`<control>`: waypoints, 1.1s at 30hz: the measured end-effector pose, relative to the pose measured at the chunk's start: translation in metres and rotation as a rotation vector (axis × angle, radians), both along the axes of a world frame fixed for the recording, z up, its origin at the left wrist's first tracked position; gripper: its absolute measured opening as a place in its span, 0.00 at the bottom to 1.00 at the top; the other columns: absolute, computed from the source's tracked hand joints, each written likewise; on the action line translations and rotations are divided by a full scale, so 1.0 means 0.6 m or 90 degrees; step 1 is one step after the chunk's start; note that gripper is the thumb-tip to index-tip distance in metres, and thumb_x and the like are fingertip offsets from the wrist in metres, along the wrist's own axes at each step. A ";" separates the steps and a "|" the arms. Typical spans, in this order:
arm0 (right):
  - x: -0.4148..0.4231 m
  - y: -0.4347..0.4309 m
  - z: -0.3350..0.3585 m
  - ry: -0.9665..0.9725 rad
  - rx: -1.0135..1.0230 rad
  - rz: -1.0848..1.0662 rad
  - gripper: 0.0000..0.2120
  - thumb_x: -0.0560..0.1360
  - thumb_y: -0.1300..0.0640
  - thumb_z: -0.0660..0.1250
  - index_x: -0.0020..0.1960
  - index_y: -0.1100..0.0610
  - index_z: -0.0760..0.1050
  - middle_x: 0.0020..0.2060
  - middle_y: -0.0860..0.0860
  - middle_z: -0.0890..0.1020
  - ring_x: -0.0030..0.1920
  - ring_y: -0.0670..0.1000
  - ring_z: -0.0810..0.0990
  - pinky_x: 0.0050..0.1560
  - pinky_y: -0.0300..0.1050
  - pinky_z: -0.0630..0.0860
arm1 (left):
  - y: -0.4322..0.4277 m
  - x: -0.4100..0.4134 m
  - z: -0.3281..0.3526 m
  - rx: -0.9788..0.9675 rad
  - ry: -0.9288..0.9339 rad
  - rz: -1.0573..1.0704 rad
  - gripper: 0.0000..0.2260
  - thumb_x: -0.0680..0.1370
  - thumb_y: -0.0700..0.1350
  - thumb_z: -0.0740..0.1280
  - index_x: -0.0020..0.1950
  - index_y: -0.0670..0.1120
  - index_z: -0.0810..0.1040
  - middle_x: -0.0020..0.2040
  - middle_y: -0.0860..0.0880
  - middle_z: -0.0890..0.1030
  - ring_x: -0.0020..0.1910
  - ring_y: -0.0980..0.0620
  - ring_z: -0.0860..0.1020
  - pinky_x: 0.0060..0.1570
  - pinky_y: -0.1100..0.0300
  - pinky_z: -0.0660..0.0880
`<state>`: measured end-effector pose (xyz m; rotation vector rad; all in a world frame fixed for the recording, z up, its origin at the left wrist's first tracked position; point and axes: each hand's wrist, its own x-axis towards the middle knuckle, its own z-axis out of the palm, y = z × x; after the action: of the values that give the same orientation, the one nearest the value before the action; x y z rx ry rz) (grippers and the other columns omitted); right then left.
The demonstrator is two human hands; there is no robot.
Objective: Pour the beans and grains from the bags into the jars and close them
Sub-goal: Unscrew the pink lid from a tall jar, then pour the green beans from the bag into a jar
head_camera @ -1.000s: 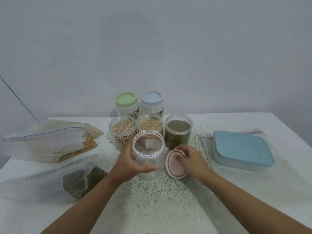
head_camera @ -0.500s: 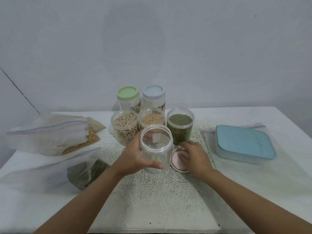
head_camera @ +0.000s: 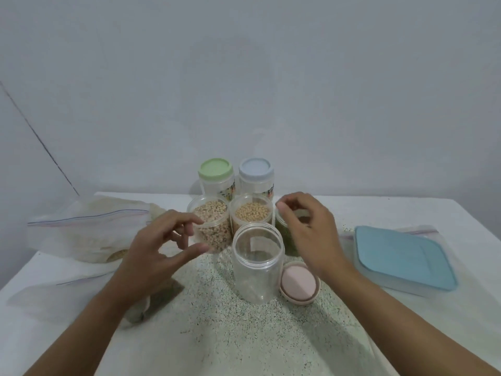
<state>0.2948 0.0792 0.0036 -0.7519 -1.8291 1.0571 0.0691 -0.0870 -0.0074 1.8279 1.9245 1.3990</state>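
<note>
An empty clear jar (head_camera: 257,263) stands open in the middle of the table, its pink lid (head_camera: 299,283) lying beside it on the right. Behind it stand three open jars: pale beans (head_camera: 212,222), tan beans (head_camera: 252,211) and green beans (head_camera: 287,240), the last partly hidden by my right hand (head_camera: 309,229). My left hand (head_camera: 160,245) hovers left of the empty jar, fingers loosely spread, holding nothing. My right hand is raised with relaxed fingers, also holding nothing. Zip bags lie at the left: one with tan grain (head_camera: 89,232), one with dark green beans (head_camera: 151,302).
Two lidded jars stand at the back, one with a green lid (head_camera: 216,169), one with a blue lid (head_camera: 256,168). A flat container with a blue lid (head_camera: 404,257) lies on a bag at the right. The speckled table (head_camera: 244,335) ends at a wall.
My left hand let go of the empty jar and drew back to the left. My right hand left the pink lid on the table and lifted above the green bean jar.
</note>
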 end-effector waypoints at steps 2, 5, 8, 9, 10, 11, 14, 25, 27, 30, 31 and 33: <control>-0.020 0.001 0.019 -0.022 0.046 0.031 0.02 0.80 0.55 0.69 0.49 0.50 0.80 0.46 0.43 0.82 0.48 0.45 0.81 0.48 0.40 0.78 | -0.017 -0.018 0.017 0.031 0.053 0.032 0.14 0.76 0.58 0.71 0.54 0.51 0.82 0.39 0.52 0.77 0.37 0.48 0.77 0.39 0.50 0.77; -0.059 -0.009 0.045 -0.077 0.110 0.110 0.03 0.80 0.56 0.69 0.49 0.50 0.80 0.44 0.42 0.82 0.48 0.45 0.80 0.48 0.41 0.77 | -0.047 -0.060 0.029 -0.007 0.064 0.073 0.10 0.76 0.57 0.71 0.50 0.52 0.83 0.35 0.51 0.77 0.34 0.50 0.75 0.38 0.56 0.75; -0.105 -0.029 0.068 -0.154 0.147 0.204 0.03 0.80 0.55 0.69 0.50 0.53 0.81 0.45 0.43 0.82 0.48 0.44 0.80 0.49 0.41 0.77 | -0.075 -0.104 0.031 -0.076 0.074 0.107 0.11 0.76 0.61 0.72 0.48 0.54 0.83 0.34 0.54 0.77 0.33 0.54 0.74 0.36 0.66 0.71; -0.127 -0.039 0.073 -0.187 0.154 0.243 0.04 0.80 0.55 0.69 0.50 0.53 0.81 0.45 0.44 0.82 0.47 0.43 0.79 0.50 0.41 0.77 | -0.086 -0.122 0.030 -0.104 0.078 0.120 0.11 0.76 0.62 0.71 0.48 0.55 0.82 0.34 0.54 0.77 0.33 0.54 0.75 0.36 0.67 0.72; -0.146 -0.046 0.077 -0.225 0.166 0.272 0.05 0.80 0.53 0.68 0.51 0.53 0.81 0.46 0.44 0.82 0.47 0.43 0.79 0.50 0.42 0.77 | -0.093 -0.138 0.027 -0.136 0.084 0.126 0.12 0.75 0.63 0.71 0.48 0.56 0.82 0.36 0.55 0.79 0.35 0.53 0.77 0.36 0.68 0.73; -0.165 -0.053 0.077 -0.261 0.183 0.297 0.06 0.81 0.51 0.68 0.52 0.52 0.81 0.46 0.44 0.81 0.47 0.43 0.79 0.50 0.43 0.78 | -0.099 -0.154 0.023 -0.173 0.093 0.130 0.12 0.75 0.64 0.70 0.48 0.57 0.82 0.38 0.57 0.80 0.38 0.53 0.79 0.38 0.68 0.74; -0.231 -0.075 0.073 -0.364 0.225 0.374 0.08 0.80 0.45 0.66 0.53 0.48 0.79 0.47 0.44 0.80 0.47 0.44 0.79 0.52 0.48 0.79 | -0.116 -0.206 0.005 -0.311 0.128 0.138 0.03 0.78 0.57 0.70 0.49 0.61 0.80 0.43 0.59 0.82 0.45 0.56 0.80 0.43 0.65 0.76; -0.430 -0.135 0.004 -0.794 0.283 0.507 0.19 0.86 0.50 0.53 0.60 0.61 0.77 0.58 0.59 0.81 0.56 0.60 0.80 0.58 0.53 0.76 | -0.142 -0.331 -0.038 -0.706 0.220 0.037 0.15 0.87 0.51 0.55 0.65 0.49 0.77 0.63 0.51 0.79 0.59 0.50 0.76 0.62 0.55 0.71; -0.449 -0.140 -0.021 -0.836 0.272 0.508 0.20 0.87 0.49 0.52 0.66 0.62 0.75 0.62 0.60 0.79 0.60 0.61 0.79 0.60 0.54 0.75 | -0.141 -0.341 -0.045 -0.722 0.214 0.007 0.15 0.87 0.52 0.55 0.65 0.50 0.78 0.63 0.51 0.78 0.60 0.50 0.75 0.62 0.55 0.70; -0.454 -0.149 -0.048 -0.842 0.241 0.517 0.21 0.86 0.48 0.53 0.70 0.60 0.72 0.66 0.59 0.77 0.63 0.59 0.76 0.59 0.52 0.72 | -0.138 -0.349 -0.053 -0.724 0.210 -0.031 0.13 0.86 0.52 0.58 0.66 0.51 0.77 0.60 0.53 0.78 0.59 0.53 0.76 0.58 0.62 0.71; -0.454 -0.152 -0.055 -0.845 0.234 0.519 0.20 0.86 0.49 0.53 0.69 0.61 0.72 0.64 0.58 0.77 0.59 0.58 0.76 0.56 0.51 0.72 | -0.138 -0.354 -0.055 -0.718 0.212 -0.040 0.13 0.86 0.52 0.59 0.67 0.52 0.77 0.59 0.54 0.77 0.58 0.55 0.75 0.55 0.66 0.70; -0.453 -0.156 -0.064 -0.839 0.235 0.507 0.18 0.84 0.50 0.57 0.65 0.61 0.75 0.60 0.57 0.80 0.54 0.56 0.78 0.53 0.51 0.75 | -0.137 -0.364 -0.053 -0.712 0.218 -0.052 0.13 0.85 0.51 0.61 0.68 0.53 0.76 0.56 0.56 0.74 0.54 0.57 0.74 0.49 0.72 0.67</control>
<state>0.0228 -0.0144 -0.0350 -0.4768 -3.5319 0.5679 -0.1490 -0.1694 -0.0394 1.5140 2.0400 -0.1368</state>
